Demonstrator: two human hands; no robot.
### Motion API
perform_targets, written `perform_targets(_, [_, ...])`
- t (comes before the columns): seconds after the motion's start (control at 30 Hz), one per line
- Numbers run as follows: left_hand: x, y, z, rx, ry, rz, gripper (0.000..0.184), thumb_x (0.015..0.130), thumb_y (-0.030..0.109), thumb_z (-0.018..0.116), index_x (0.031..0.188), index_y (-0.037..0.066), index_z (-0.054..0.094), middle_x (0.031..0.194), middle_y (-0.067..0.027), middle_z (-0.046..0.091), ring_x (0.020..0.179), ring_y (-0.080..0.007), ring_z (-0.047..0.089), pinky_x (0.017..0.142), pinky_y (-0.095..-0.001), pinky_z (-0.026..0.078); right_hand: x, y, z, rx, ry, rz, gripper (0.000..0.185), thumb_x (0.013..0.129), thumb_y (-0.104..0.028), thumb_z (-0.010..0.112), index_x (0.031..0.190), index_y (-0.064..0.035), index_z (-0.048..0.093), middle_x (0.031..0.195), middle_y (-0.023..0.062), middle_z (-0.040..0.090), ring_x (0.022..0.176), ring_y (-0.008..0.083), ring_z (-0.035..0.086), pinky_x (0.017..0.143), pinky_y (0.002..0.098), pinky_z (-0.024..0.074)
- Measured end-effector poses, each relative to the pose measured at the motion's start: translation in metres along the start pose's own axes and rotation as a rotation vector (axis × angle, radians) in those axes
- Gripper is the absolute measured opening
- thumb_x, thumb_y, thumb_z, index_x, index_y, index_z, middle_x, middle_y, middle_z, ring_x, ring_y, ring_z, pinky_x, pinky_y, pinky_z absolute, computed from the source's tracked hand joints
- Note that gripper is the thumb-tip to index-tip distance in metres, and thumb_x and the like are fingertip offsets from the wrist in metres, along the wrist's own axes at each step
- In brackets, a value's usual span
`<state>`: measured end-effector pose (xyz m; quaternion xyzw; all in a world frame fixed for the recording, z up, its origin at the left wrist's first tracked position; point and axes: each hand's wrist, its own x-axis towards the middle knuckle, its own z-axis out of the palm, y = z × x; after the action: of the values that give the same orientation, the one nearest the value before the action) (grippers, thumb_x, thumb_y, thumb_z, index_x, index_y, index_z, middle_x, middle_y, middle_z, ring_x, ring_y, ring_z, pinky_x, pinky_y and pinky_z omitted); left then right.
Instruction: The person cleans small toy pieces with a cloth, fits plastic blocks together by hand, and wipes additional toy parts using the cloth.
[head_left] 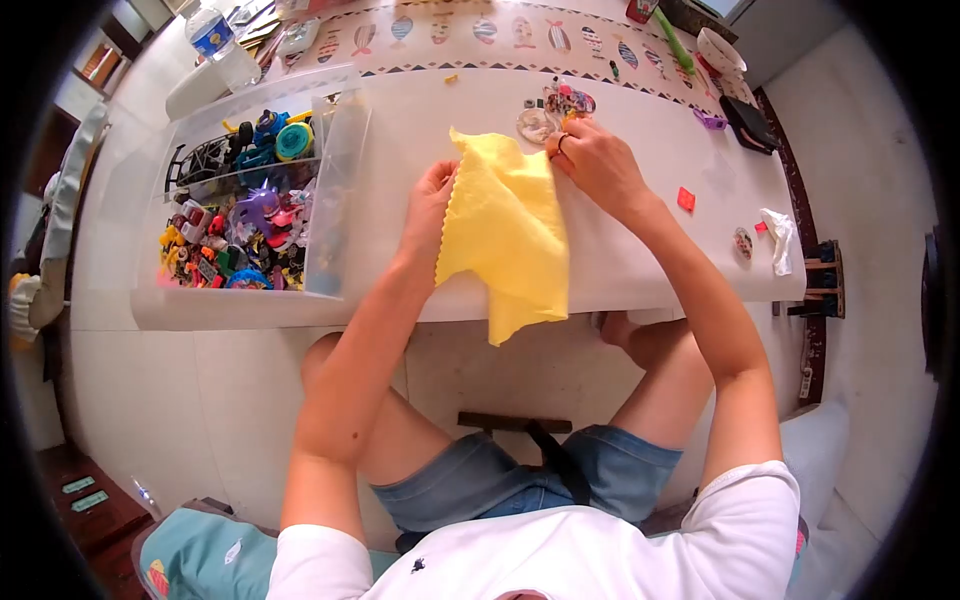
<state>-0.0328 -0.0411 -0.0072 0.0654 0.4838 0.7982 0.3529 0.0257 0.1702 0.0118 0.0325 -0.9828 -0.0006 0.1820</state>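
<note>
A yellow cloth [505, 220] with a zigzag-cut edge hangs between my hands, its lower corner drooping over the table's front edge. My left hand [430, 208] is closed on the cloth's left edge, with the fingers partly hidden. At the cloth's upper right corner, my right hand [598, 165] is closed on the fabric and wears a dark ring. Just beyond its fingers lie a small colourful heap of pieces [568, 98] and a pale round item [536, 125]. Something small and orange shows by the right fingertips; I cannot make it out.
A clear plastic divided box [335, 200] full of small toys stands at left. A water bottle [220, 45] is behind it. On the right lie a dark pouch [750, 125], a red piece [686, 200], a crumpled tissue [778, 240] and a small oval item [743, 244].
</note>
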Motion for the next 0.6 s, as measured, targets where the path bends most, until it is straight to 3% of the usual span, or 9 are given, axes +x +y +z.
perform_targets(0.1, [0.000, 0.002, -0.002, 0.095, -0.039, 0.026, 0.025, 0.087, 0.021, 0.054, 0.102, 0.002, 0.056, 0.092, -0.0038, 0.060, 0.072, -0.0112, 0.061, 0.061, -0.0221, 0.051, -0.006, -0.003, -0.020, 0.352, 0.161, 0.134, 0.007, 0.070, -0.005, 0.065, 0.077, -0.0032, 0.063, 0.081, 0.0048, 0.062, 0.072, 0.0181, 0.061, 0.064, 0.0288, 0.0500])
perform_targets(0.17, [-0.003, 0.003, 0.003, 0.150, 0.002, 0.033, 0.023, 0.086, 0.018, 0.055, 0.102, 0.001, 0.057, 0.091, -0.0026, 0.060, 0.072, -0.0105, 0.060, 0.062, -0.0209, 0.049, -0.016, -0.021, -0.037, 0.779, 0.132, 0.243, 0.010, 0.073, -0.004, 0.064, 0.082, -0.0033, 0.064, 0.080, 0.0040, 0.063, 0.071, 0.0129, 0.060, 0.063, 0.0250, 0.0498])
perform_targets(0.23, [-0.002, 0.003, 0.005, 0.429, -0.053, 0.308, 0.020, 0.084, 0.007, 0.052, 0.101, 0.000, 0.057, 0.089, -0.0009, 0.058, 0.070, -0.0083, 0.056, 0.065, -0.0220, 0.047, -0.027, -0.042, -0.042, 1.063, 0.092, 0.267, 0.009, 0.077, -0.002, 0.061, 0.086, -0.0012, 0.064, 0.080, 0.0046, 0.064, 0.071, 0.0063, 0.058, 0.062, 0.0197, 0.0484])
perform_targets(0.37, [-0.002, 0.018, 0.005, 1.190, -0.249, 0.813, 0.030, 0.078, -0.005, 0.050, 0.107, -0.001, 0.054, 0.101, -0.0006, 0.055, 0.076, -0.0072, 0.054, 0.066, -0.0208, 0.045, -0.035, -0.042, -0.018, 1.411, 0.029, 0.413, 0.014, 0.080, -0.007, 0.062, 0.091, 0.0010, 0.061, 0.080, 0.0024, 0.061, 0.072, 0.0061, 0.057, 0.065, 0.0190, 0.0474])
perform_targets(0.47, [-0.009, 0.027, -0.001, 0.693, -0.423, 0.104, 0.033, 0.079, -0.005, 0.050, 0.111, 0.001, 0.053, 0.107, -0.0021, 0.054, 0.079, -0.0077, 0.055, 0.065, -0.0211, 0.046, -0.046, -0.042, -0.007, 1.641, 0.050, 0.434, 0.017, 0.080, -0.008, 0.062, 0.094, 0.0009, 0.060, 0.082, 0.0013, 0.060, 0.073, 0.0058, 0.056, 0.065, 0.0196, 0.0474])
perform_targets(0.6, [-0.013, 0.012, 0.021, 0.210, -0.326, -0.071, 0.035, 0.078, -0.002, 0.056, 0.113, 0.004, 0.053, 0.103, -0.0022, 0.057, 0.082, -0.0082, 0.057, 0.067, -0.0220, 0.047, -0.052, -0.046, -0.023, 1.585, 0.280, 0.404, 0.016, 0.078, -0.006, 0.063, 0.093, 0.0002, 0.059, 0.082, 0.0025, 0.060, 0.071, 0.0063, 0.056, 0.063, 0.0207, 0.0476])
